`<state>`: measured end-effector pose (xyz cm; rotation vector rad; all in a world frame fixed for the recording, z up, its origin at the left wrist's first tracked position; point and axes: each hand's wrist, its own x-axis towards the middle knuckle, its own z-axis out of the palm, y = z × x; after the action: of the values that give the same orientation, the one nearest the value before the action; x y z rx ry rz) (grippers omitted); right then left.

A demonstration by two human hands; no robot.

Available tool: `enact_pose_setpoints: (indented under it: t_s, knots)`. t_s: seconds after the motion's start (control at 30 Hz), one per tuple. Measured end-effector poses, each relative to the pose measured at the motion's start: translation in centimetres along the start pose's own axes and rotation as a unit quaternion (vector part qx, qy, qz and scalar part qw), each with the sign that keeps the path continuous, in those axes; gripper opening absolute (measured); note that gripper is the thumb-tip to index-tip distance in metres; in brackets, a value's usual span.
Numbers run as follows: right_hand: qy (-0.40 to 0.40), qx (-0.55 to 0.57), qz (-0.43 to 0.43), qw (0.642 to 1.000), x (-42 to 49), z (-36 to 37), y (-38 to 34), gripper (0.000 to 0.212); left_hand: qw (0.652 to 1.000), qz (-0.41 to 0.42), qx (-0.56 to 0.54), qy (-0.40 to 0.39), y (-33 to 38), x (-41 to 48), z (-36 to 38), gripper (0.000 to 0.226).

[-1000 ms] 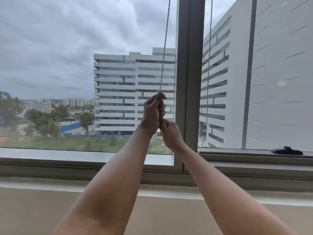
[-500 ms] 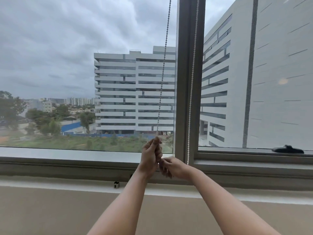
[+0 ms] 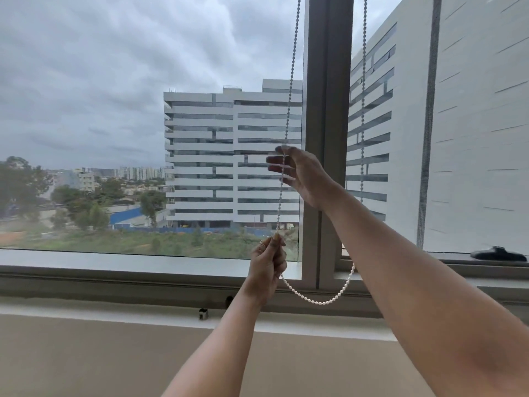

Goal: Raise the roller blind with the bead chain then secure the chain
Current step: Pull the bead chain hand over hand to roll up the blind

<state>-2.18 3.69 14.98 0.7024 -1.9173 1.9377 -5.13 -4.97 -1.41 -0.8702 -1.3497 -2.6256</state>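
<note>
A white bead chain (image 3: 289, 93) hangs in two strands before the window and loops low near the sill. My left hand (image 3: 267, 265) pinches the left strand just above the sill, fingers curled round it. My right hand (image 3: 300, 173) is higher up on the same strand, its fingers spread and nearly straight, with the chain running past the fingertips. The right strand (image 3: 363, 81) drops behind my right forearm. The roller blind itself is out of view above the frame.
A grey window mullion (image 3: 327, 110) stands between the two strands. A small chain clip (image 3: 203, 313) sits on the ledge below the sill, left of my left arm. A black window handle (image 3: 498, 253) lies at the right on the frame.
My right hand has let go low down and risen up the left strand with fingers spread. My left hand stays near the sill. The chain loop now hangs slack below.
</note>
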Motion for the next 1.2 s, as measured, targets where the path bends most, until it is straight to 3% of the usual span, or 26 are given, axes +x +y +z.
enact_pose_setpoints:
  t_s: [0.1, 0.27, 0.37, 0.43, 0.5, 0.63, 0.7, 0.8, 0.97, 1.2]
  knots:
    - [0.051, 0.054, -0.036, 0.997, 0.8, 1.1, -2.0, 0.028, 1.000, -0.010, -0.005, -0.018, 0.0, -0.3, 0.2, 0.032]
    - [0.114, -0.035, -0.075, 0.990, 1.8, 1.6, -1.6, 0.049, 0.995, -0.059, 0.009, -0.077, 0.5, -0.3, 0.2, 0.024]
    - [0.124, -0.041, -0.106, 0.986, 1.9, 1.5, -1.4, 0.051, 0.985, -0.093, 0.061, -0.131, 2.0, 0.5, -0.5, 0.022]
    - [0.127, -0.048, -0.118, 0.984, 2.0, 1.3, -1.3, 0.052, 0.980, -0.101, 0.118, -0.128, 4.0, 2.1, -0.8, 0.030]
    - [0.127, -0.046, -0.126, 0.983, 2.2, 1.3, -1.0, 0.052, 0.984, -0.072, 0.132, -0.095, 7.2, 4.6, -0.1, 0.040]
    - [0.120, -0.038, -0.150, 0.981, 2.4, 1.4, -0.8, 0.049, 0.987, 0.069, 0.122, -0.074, 14.4, 8.6, 5.3, 0.042]
    - [0.117, -0.023, -0.155, 0.981, 2.5, 1.7, -0.8, 0.047, 0.966, 0.123, 0.219, -0.066, 17.1, 9.5, 8.7, 0.045]
    - [0.128, -0.022, -0.151, 0.980, 3.0, 2.1, -0.5, 0.052, 0.924, 0.127, 0.352, -0.080, 18.8, 10.1, 12.3, 0.048]
    - [0.126, -0.017, -0.136, 0.982, 3.3, 2.1, -0.2, 0.046, 0.958, 0.152, 0.238, -0.052, 17.4, 11.0, 12.1, 0.044]
    - [0.117, -0.005, -0.133, 0.984, 3.6, 2.7, 2.2, 0.034, 0.964, 0.181, 0.181, -0.068, 15.2, 11.5, 9.5, 0.045]
